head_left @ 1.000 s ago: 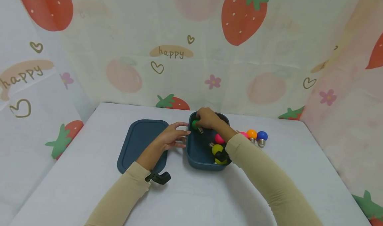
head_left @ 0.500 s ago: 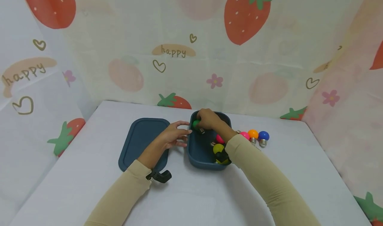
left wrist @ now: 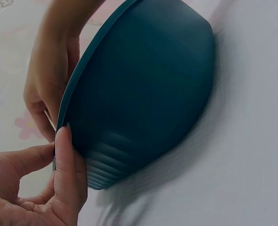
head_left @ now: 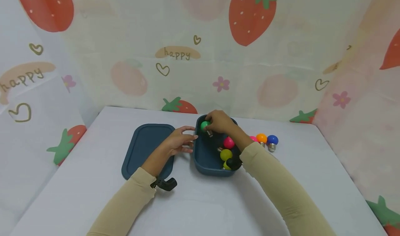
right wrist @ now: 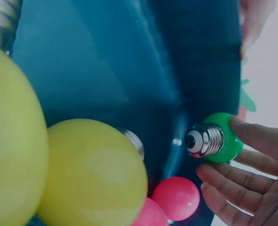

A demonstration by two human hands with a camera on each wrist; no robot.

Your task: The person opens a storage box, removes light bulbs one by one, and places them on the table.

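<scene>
My right hand (head_left: pixel 220 122) is inside the dark blue box (head_left: pixel 200 167), near its far left corner. It pinches a green light bulb (right wrist: pixel 229 141) between thumb and fingers; the bulb's silver screw base points away from the palm in the right wrist view. On the box's left side, my left hand (head_left: pixel 179 141) touches the rim and outer wall with fairly straight, spread fingers. A pink bulb (head_left: pixel 229 142) and two yellow bulbs (head_left: pixel 226 155) lie inside the box. A second pink bulb (right wrist: pixel 150 214) shows in the right wrist view, partly hidden.
A dark blue lid (head_left: pixel 144 146) lies flat to the left of the box, partly under the left forearm. Right of the box, an orange bulb (head_left: pixel 261 138), a blue bulb (head_left: pixel 273 140) and a pink one stand in a row, partly behind the right sleeve (head_left: pixel 265 170).
My right hand has risen slightly with the green bulb, which now shows more fully. The right forearm has shifted a little to the right. The left hand stays at the box's side.
</scene>
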